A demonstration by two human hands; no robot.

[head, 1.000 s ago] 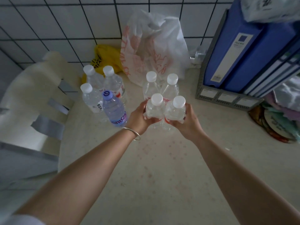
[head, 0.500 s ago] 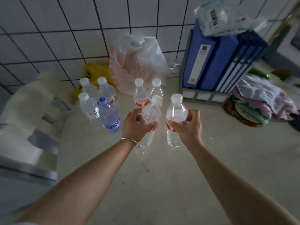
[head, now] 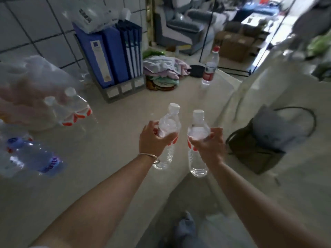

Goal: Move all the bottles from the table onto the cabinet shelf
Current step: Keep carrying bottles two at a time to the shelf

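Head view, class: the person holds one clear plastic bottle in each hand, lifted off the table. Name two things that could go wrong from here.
1. The left hand grips its clear white-capped bottle tilted and only partway round, so it might slip.
2. The right hand carries its clear bottle beyond the beige table edge, above a dark bag on the floor; a drop would likely land there.

Bare tabletop (head: 114, 140) lies open left of the blue binders' (head: 114, 56) rack. Bottles (head: 71, 108) crowd its far left. Right of the binders, folded cloths (head: 164, 67) and a red-capped bottle (head: 210, 67) stand in the way.
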